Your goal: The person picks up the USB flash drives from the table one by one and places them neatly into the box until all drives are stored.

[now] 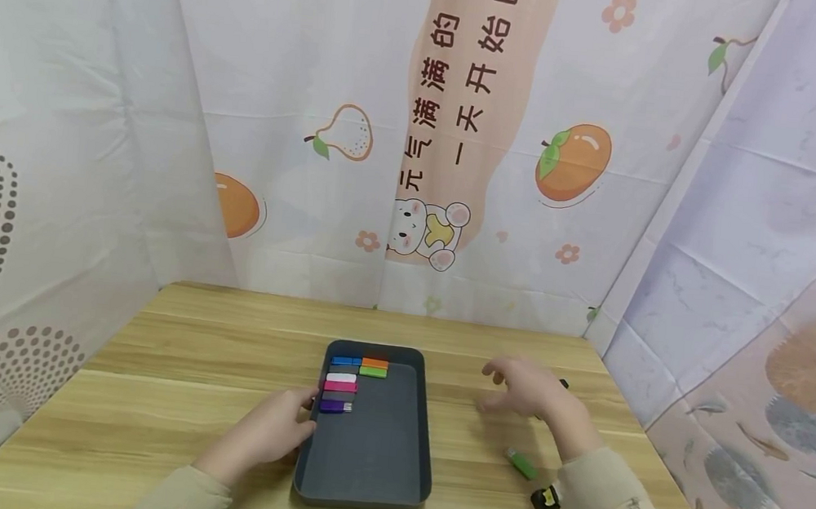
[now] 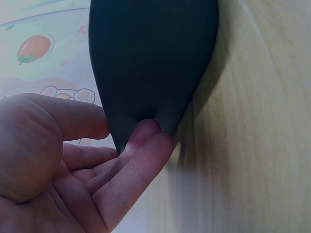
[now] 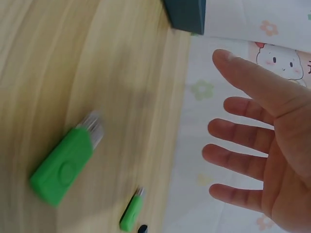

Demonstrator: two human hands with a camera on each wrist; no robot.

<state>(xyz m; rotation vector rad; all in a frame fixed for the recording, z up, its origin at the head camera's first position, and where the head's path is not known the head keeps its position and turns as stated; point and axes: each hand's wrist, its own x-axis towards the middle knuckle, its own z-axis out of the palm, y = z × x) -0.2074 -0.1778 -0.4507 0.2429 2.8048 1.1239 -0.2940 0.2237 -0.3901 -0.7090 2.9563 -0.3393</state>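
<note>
A dark grey tray [image 1: 377, 456] lies on the table, with several USB sticks along its upper left part. Among them are a blue stick [image 1: 346, 361], an orange one [image 1: 375, 363], a light green one [image 1: 373, 372], a white one [image 1: 341, 377], a pink one [image 1: 340, 386] and a purple one [image 1: 332, 406]. My left hand [image 1: 281, 424] holds the tray's left rim, thumb at the edge and fingers against the outer wall. Right of the tray, my right hand [image 3: 272, 150] hovers with fingers spread, holding nothing. A green USB stick [image 3: 63, 165] lies below it.
A second green USB stick [image 3: 131, 211] lies farther off, beside a small dark object [image 3: 142, 228]. The wooden table [image 1: 238, 328] ends at a printed curtain [image 1: 308, 220]. Pale curtains hang at both sides.
</note>
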